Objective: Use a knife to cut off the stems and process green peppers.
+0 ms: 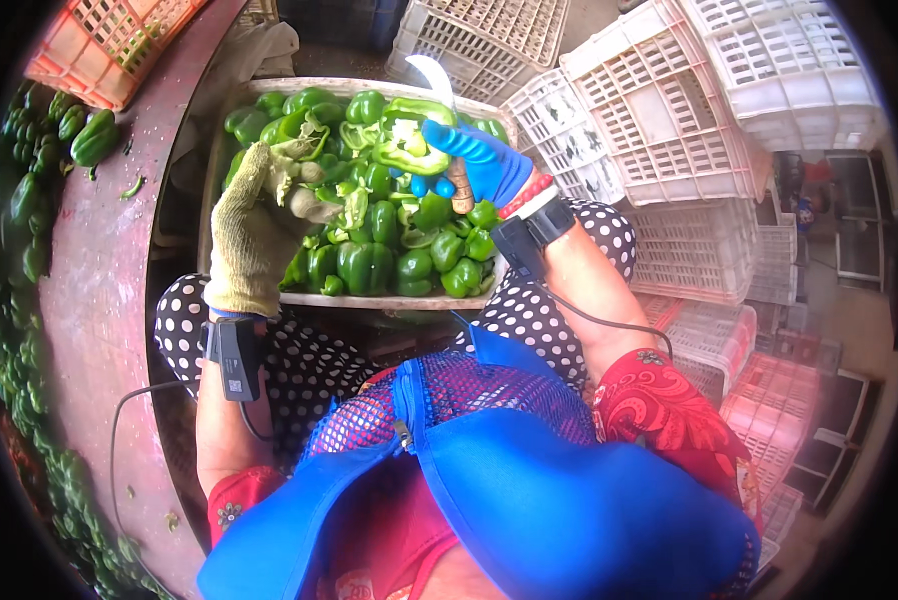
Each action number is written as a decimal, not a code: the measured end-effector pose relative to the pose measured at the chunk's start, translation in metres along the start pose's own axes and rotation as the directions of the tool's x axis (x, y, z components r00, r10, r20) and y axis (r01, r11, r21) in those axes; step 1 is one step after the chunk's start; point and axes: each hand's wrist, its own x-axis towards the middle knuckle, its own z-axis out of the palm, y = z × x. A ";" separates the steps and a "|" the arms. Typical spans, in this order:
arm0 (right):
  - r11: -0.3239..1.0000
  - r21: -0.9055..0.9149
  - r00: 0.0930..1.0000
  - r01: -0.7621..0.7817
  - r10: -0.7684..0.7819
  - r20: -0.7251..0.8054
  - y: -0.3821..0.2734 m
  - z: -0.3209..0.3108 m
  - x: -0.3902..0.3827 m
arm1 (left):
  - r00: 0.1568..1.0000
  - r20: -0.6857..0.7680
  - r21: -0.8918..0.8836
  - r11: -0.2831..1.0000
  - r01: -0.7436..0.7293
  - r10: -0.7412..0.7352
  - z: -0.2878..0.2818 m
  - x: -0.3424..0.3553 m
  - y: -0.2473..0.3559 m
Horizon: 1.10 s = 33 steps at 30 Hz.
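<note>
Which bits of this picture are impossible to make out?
All in the head view:
Curved knife: its middle is hidden by the right hand and the cut pepper.
Left hand: its fingertips are blurred among pepper pieces, so its hold is unclear.
White crate: its bottom is covered by green peppers.
Orange crate: cut off by the top edge.

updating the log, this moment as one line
left hand: gloved, above crate of green peppers; right hand: gloved, holding cut pepper, curved knife
</note>
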 end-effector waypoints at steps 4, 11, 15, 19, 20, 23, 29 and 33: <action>0.963 -0.219 0.937 0.156 -0.214 -0.275 -0.017 -0.010 -0.005 | 0.997 0.072 -0.009 1.000 -0.004 0.004 -0.013 0.000 -0.002; -0.079 -0.908 0.831 -0.412 -0.441 -0.339 0.039 -0.044 0.004 | 1.000 0.013 0.090 0.996 0.006 -0.007 -0.011 0.001 -0.001; -0.015 -0.931 0.866 -0.363 -0.374 -0.332 0.049 -0.037 -0.008 | 1.000 0.001 0.111 0.993 -0.031 0.031 -0.017 -0.003 0.001; 0.177 -0.973 0.889 -0.146 -0.408 -0.207 0.048 -0.068 -0.008 | 1.000 -0.007 0.142 0.990 -0.021 0.022 -0.011 -0.002 0.000; 0.362 -0.929 0.849 -0.080 -0.463 -0.254 0.051 -0.073 -0.004 | 0.999 -0.032 0.156 0.988 -0.013 0.018 -0.008 -0.003 0.000; 0.544 -0.824 0.852 -0.158 -0.346 -0.392 0.045 -0.076 0.000 | 1.000 0.009 0.182 0.983 0.002 -0.004 -0.014 0.000 -0.003; 0.169 -0.899 0.783 -0.403 -0.445 -0.434 0.067 -0.048 -0.003 | 0.995 -0.104 0.286 0.958 0.029 0.001 -0.012 -0.005 -0.006; 0.237 -0.884 0.690 -0.403 -0.555 -0.463 0.075 -0.052 0.005 | 0.995 -0.104 0.315 0.949 0.029 0.004 -0.003 0.001 -0.007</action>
